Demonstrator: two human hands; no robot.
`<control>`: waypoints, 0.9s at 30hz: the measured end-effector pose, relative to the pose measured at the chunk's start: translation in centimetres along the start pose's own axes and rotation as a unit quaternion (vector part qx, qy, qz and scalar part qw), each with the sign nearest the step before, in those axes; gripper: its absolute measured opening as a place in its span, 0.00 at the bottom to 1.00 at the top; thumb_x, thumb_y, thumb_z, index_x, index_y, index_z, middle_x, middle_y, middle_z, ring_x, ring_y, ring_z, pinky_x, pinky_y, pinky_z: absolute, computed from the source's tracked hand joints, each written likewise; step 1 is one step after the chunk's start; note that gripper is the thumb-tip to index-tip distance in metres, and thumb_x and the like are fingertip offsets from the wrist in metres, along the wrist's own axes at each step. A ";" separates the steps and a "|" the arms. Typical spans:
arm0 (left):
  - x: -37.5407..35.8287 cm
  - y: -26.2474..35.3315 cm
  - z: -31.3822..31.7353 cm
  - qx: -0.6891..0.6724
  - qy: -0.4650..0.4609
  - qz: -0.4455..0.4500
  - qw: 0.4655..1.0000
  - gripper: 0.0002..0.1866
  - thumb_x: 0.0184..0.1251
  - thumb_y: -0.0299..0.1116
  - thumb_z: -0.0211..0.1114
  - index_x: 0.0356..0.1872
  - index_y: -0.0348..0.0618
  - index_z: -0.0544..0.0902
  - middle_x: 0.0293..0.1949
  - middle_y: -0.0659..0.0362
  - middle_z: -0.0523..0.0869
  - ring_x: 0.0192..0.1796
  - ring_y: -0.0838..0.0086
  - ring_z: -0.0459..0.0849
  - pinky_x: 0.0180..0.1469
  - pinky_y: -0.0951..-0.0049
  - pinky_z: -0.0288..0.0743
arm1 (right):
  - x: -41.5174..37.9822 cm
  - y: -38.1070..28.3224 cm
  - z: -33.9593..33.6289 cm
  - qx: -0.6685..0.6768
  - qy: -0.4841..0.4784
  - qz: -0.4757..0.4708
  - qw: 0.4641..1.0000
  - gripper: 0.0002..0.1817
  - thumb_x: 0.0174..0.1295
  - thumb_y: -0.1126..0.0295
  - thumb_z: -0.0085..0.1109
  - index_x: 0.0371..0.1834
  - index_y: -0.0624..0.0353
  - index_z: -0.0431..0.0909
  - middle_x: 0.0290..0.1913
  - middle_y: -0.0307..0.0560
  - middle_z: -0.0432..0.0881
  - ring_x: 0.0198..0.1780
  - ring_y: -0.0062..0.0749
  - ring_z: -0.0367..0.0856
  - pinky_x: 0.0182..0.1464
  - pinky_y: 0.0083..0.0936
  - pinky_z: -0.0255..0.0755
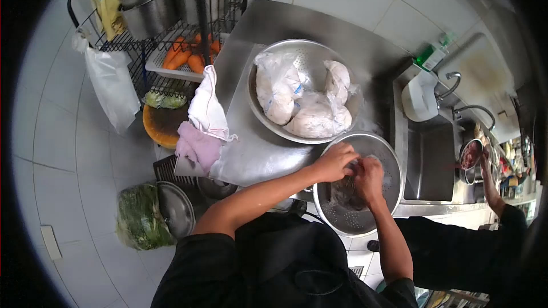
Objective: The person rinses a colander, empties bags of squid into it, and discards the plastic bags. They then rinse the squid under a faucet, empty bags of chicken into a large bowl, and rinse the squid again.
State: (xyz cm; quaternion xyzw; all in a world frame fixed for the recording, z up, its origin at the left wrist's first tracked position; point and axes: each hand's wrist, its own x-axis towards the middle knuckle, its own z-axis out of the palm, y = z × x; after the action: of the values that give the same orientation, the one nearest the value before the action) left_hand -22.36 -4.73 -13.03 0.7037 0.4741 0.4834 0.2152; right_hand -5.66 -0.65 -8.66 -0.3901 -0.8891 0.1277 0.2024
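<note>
Gently work the plastic bag, seemingly pinched by left hand and right hand, low inside the colander at four o'clock.

Behind the steel counter I see, through my remote camera, a wall of white tiles. At right is a deep sink, 2 curved taps near it; at left, a black rack.
</note>
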 end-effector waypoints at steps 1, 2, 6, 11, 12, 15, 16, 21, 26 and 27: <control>-0.2 0.2 -0.1 0.008 0.001 0.016 1.000 0.08 0.52 0.25 0.68 0.35 0.38 0.82 0.40 0.54 0.79 0.49 0.56 0.76 0.52 0.58 0.68 | 0.2 -0.8 -0.5 0.021 0.001 0.006 1.000 0.07 0.46 0.78 0.62 0.30 0.61 0.79 0.29 0.55 0.79 0.36 0.54 0.77 0.43 0.45 0.67; -0.1 0.4 0.0 -0.005 -0.001 -0.018 1.000 0.05 0.52 0.25 0.67 0.31 0.39 0.83 0.40 0.57 0.80 0.49 0.59 0.77 0.53 0.59 0.67 | 0.1 -1.9 -1.3 0.043 0.002 0.015 0.999 0.05 0.48 0.79 0.61 0.30 0.62 0.79 0.29 0.56 0.80 0.37 0.55 0.77 0.43 0.45 0.68; -0.3 0.7 0.3 0.038 0.033 -0.015 0.999 0.05 0.51 0.24 0.65 0.31 0.41 0.84 0.37 0.58 0.80 0.48 0.60 0.76 0.52 0.60 0.67 | 0.7 -2.7 -2.8 0.104 0.048 0.096 0.989 0.05 0.51 0.79 0.65 0.30 0.65 0.80 0.30 0.55 0.82 0.35 0.51 0.80 0.40 0.41 0.73; -1.1 0.8 0.0 0.096 0.018 -0.022 0.995 0.04 0.50 0.23 0.63 0.27 0.43 0.83 0.35 0.57 0.80 0.45 0.60 0.76 0.50 0.60 0.66 | 0.1 -3.5 -3.8 0.056 0.010 0.071 0.996 0.11 0.48 0.75 0.71 0.35 0.65 0.81 0.31 0.54 0.82 0.35 0.48 0.81 0.41 0.39 0.74; -1.1 0.7 0.3 0.103 0.025 -0.014 0.994 0.04 0.49 0.23 0.63 0.27 0.43 0.81 0.35 0.56 0.80 0.44 0.61 0.75 0.49 0.60 0.66 | -0.7 -3.7 -3.3 0.017 -0.021 0.047 0.999 0.20 0.45 0.72 0.74 0.42 0.64 0.80 0.37 0.55 0.81 0.40 0.50 0.79 0.46 0.40 0.73; -0.8 0.7 1.0 0.152 0.010 0.006 0.988 0.05 0.50 0.24 0.63 0.31 0.43 0.80 0.35 0.55 0.80 0.44 0.60 0.76 0.50 0.59 0.65 | -2.5 -5.6 -1.1 -0.057 -0.049 0.080 0.994 0.27 0.40 0.72 0.76 0.47 0.64 0.78 0.42 0.56 0.78 0.45 0.52 0.76 0.48 0.42 0.70; -0.7 0.2 1.2 0.167 0.026 0.041 0.985 0.06 0.55 0.27 0.62 0.34 0.41 0.78 0.30 0.51 0.83 0.39 0.56 0.82 0.44 0.56 0.71 | -2.9 -5.2 0.1 -0.045 -0.018 0.082 0.995 0.28 0.38 0.72 0.76 0.46 0.64 0.76 0.42 0.56 0.76 0.45 0.54 0.74 0.48 0.44 0.69; 0.3 0.0 2.2 0.162 -0.025 -0.033 0.986 0.11 0.68 0.37 0.59 0.35 0.38 0.77 0.20 0.46 0.82 0.26 0.49 0.84 0.29 0.51 0.75 | -3.2 -6.4 1.7 -0.051 0.081 0.072 0.993 0.25 0.37 0.73 0.75 0.40 0.64 0.72 0.38 0.55 0.74 0.42 0.55 0.73 0.45 0.45 0.67; 0.7 1.4 2.0 0.141 -0.014 -0.076 0.987 0.15 0.72 0.42 0.56 0.36 0.39 0.78 0.20 0.44 0.82 0.25 0.48 0.84 0.27 0.48 0.74 | -4.3 -6.2 2.4 -0.023 0.064 0.107 0.992 0.25 0.43 0.71 0.73 0.42 0.63 0.70 0.39 0.60 0.75 0.44 0.59 0.74 0.47 0.46 0.68; 0.7 1.5 2.0 0.136 -0.017 -0.084 0.987 0.15 0.72 0.43 0.56 0.36 0.39 0.78 0.20 0.44 0.82 0.25 0.47 0.84 0.27 0.48 0.74 | -4.3 -6.3 2.3 -0.014 0.063 0.109 0.992 0.25 0.43 0.71 0.73 0.43 0.63 0.70 0.38 0.60 0.75 0.43 0.60 0.75 0.46 0.46 0.69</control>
State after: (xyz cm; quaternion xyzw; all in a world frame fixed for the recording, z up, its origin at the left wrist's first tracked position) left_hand -19.83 -4.47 -12.39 0.6922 0.5888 0.3832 0.1653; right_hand -8.11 -8.23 -9.39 -0.4943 -0.8287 0.1121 0.2376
